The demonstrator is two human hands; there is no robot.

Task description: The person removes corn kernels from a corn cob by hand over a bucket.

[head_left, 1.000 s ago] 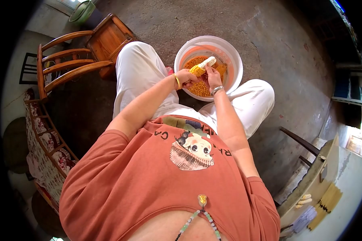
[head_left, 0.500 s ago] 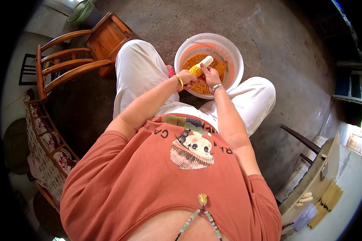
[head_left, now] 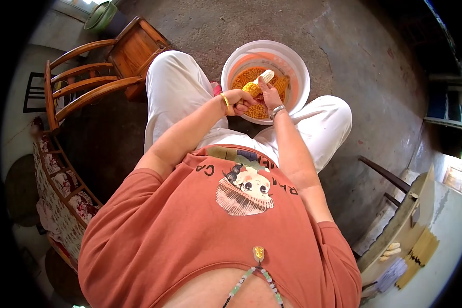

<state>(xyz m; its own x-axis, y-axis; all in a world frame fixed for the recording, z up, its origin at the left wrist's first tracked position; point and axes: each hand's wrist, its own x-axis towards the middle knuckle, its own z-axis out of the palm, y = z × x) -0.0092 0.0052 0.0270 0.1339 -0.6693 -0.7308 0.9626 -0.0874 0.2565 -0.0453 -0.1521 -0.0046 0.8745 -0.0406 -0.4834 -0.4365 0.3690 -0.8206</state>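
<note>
A corn cob (head_left: 251, 89), yellow with kernels at its lower part and bare white at its upper end, slants over a white bucket (head_left: 300, 64). My left hand (head_left: 239, 101), with a gold bangle at its wrist, is closed round the cob's lower end. On the right, my right hand (head_left: 270, 96), wearing a silver band, has its fingers wrapped against the cob with the thumb up by the white part. Loose yellow kernels (head_left: 256, 111) lie in the bucket beneath both hands.
A wooden chair (head_left: 134, 47) lies at the upper left, with a green bucket (head_left: 100, 16) behind it. Several bare cobs (head_left: 391, 250) rest on a surface at the lower right. My white-trousered knees flank the bucket.
The right thumb has shifted a little on the cob, now pointing up along its white part. The bucket appears slightly higher in view.
</note>
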